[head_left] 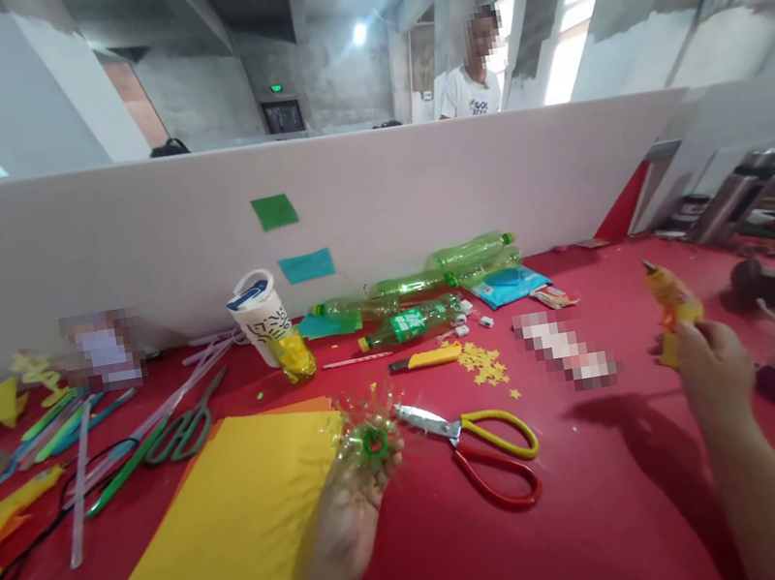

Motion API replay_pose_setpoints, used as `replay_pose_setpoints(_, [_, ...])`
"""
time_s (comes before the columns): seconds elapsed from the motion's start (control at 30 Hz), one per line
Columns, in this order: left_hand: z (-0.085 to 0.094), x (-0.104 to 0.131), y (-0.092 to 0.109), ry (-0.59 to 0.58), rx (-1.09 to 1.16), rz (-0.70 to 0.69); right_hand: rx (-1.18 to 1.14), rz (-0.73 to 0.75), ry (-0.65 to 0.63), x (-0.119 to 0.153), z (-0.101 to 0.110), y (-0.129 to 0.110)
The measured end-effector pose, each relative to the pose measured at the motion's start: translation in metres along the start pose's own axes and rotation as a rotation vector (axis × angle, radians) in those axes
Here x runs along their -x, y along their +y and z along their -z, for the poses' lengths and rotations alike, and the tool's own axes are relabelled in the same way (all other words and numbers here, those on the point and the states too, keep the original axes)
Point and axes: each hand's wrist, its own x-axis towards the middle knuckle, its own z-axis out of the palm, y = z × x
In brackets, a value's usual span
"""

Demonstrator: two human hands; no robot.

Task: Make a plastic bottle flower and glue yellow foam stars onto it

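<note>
Palm up, my left hand (358, 500) holds the cut plastic bottle piece (373, 437), whose clear strips fan out around a green ring. Its fingers are partly hidden behind the piece. Raised over the right side of the red table, my right hand (716, 370) is closed around a yellow hot glue gun (676, 308) with its nozzle pointing up. Scissors (471, 443) with one yellow and one red handle lie just right of my left hand. Under my left forearm is a stack of yellow sheets (224, 512), with orange showing at its edge.
Green bottles (408, 324) lie along the white partition (128, 233). Nearer are a yellow cutter (426, 359), yellow stars (483, 363) and a patterned cup (264, 319). Grey scissors (185, 430) and another yellow glue gun (5, 527) lie left. A person (472, 80) stands beyond the partition.
</note>
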Motion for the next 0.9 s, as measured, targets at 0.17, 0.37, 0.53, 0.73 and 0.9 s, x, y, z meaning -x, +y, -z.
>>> replay_pose_setpoints(0.17, [-0.001,0.001,0.001,-0.004,0.027,0.033,-0.422,-0.015,-0.169,0.054,-0.016,-0.038])
replay_pose_setpoints(0.37, [0.001,0.003,0.007,-0.02,0.015,0.017,-0.709,-0.151,-0.877,0.132,-0.03,-0.064])
replay_pose_setpoints(0.53, [-0.002,0.005,0.012,0.032,-0.028,0.011,-0.725,-0.112,-0.929,0.134,-0.055,-0.082])
replay_pose_setpoints(0.73, [-0.011,0.009,0.015,0.075,-0.128,0.065,-0.565,0.02,-0.799,0.126,-0.057,-0.082])
replay_pose_setpoints(0.9, [-0.006,0.01,0.01,0.007,-0.237,0.076,-0.188,0.39,-0.513,0.127,-0.047,-0.041])
